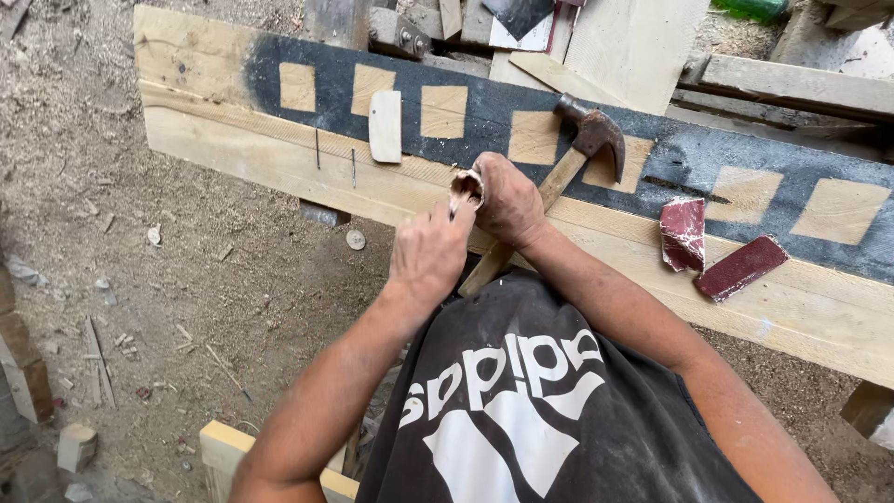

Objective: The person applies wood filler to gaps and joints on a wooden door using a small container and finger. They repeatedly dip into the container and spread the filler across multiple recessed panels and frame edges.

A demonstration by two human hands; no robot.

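My right hand (507, 200) is closed around a small pale wooden piece (465, 189) held over the long plank (279, 149). My left hand (428, 253) presses against that same piece from the near side, fingers bent on it. A claw hammer (570, 158) with a wooden handle lies on the plank just behind my right hand. A small rounded flat wood block (385, 126) rests on the plank to the left, near two thin nails (352, 168).
Two dark red sandpaper pieces (684, 233) (741, 267) lie on the plank at right. The plank has a black painted band with bare squares (443, 112). Sawdust covers the ground (186, 279). Wood offcuts sit at lower left (76, 445) and boards behind (633, 42).
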